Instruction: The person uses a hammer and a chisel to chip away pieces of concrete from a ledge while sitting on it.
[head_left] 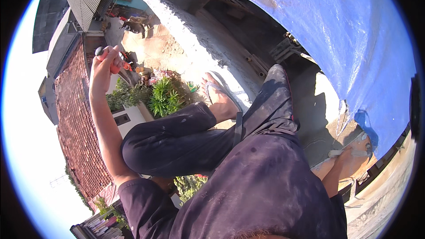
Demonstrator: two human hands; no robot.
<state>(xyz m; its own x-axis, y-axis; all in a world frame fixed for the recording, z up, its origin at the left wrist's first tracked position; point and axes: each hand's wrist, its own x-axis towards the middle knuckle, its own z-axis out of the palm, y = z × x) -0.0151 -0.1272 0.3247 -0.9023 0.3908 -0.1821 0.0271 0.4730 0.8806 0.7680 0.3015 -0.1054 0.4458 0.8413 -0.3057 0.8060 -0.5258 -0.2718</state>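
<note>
Raised at the left, my left hand [106,64] is closed around a red tool handle [114,67] with a rounded black end. The working end of that tool cannot be made out. Low on the right, my right hand [344,155] is at a short pale bar-like piece [335,153], beside an orange-brown surface [361,144]. Its fingers are small and partly hidden, so their grip is unclear. A blue tarp [354,31] hangs just above it. My sandalled foot [218,102] rests by a rough white wall top [199,40], with my knees bent.
Far below on the left lie a sunlit yard [161,44] with a parked motorbike [135,26], and green plants [166,99]. A red tiled roof [75,119] slopes beside them. Right of the wall, a shaded lower space holds long pipes or poles [258,64].
</note>
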